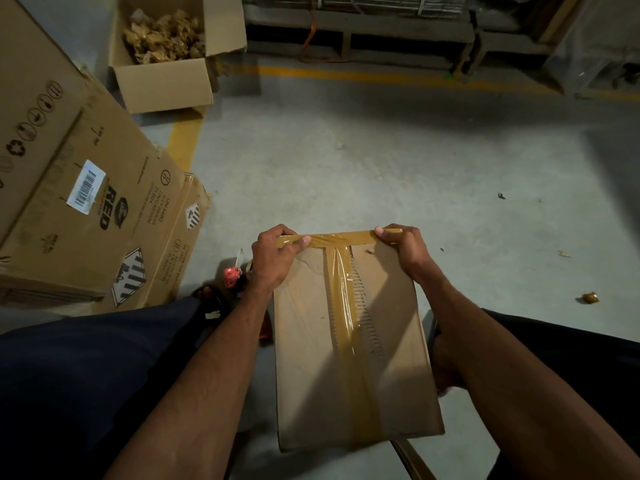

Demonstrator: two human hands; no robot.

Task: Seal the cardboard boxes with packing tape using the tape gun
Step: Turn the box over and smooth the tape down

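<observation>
A small brown cardboard box [311, 341] stands between my knees, its top facing me. One strip of brown packing tape [349, 327] runs down its middle seam, and a second strip [341, 238] lies across the far edge. My left hand [275, 256] grips the far left corner, thumb on the tape end. My right hand [403, 249] grips the far right corner, thumb on the other tape end. The red tape gun [232, 276] lies on the floor left of the box, partly hidden behind my left wrist.
Large printed cartons [86, 216] lean at the left. An open box [162, 57] with crumpled brown paper stands at the back left. A pallet [363, 36] lies beyond a yellow floor line [346, 76]. Small scraps [590, 297] dot the grey concrete floor at the right.
</observation>
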